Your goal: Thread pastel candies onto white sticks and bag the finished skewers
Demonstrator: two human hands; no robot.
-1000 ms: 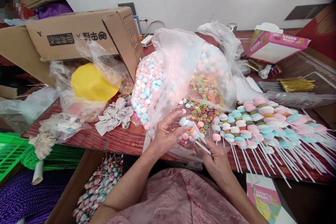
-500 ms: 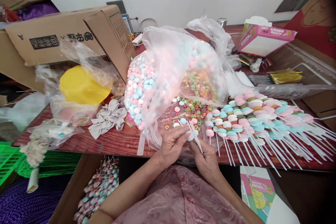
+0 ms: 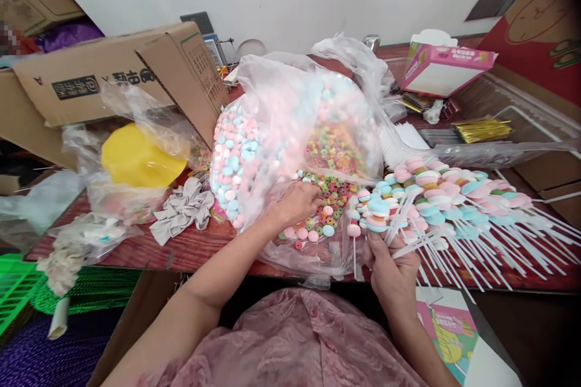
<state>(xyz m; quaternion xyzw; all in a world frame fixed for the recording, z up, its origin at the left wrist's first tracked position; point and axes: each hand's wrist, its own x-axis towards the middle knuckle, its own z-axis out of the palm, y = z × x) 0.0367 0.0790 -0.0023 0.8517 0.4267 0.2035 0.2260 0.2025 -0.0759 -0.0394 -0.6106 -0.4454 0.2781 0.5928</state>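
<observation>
The right hand (image 3: 394, 260) is closed on sticks (image 3: 402, 210), perhaps to keep them ready; the left hand (image 3: 300, 201), half curled, is at the candies (image 3: 334, 201), lying loose in front, probably for easy reach; whether it pinches one, I cannot tell

Left arm (image 3: 218, 287) stretched forward, elbow slightly bent. Left hand (image 3: 300, 202) back up, fingers curled, tips too unclear to read the grasp. Right forearm (image 3: 422, 341) slants in from lower right, elbow out of frame. Right hand (image 3: 394, 263) nearer the torso, fingers bent in a grip, thumb pointing forward. Hands apart, both bare.
</observation>
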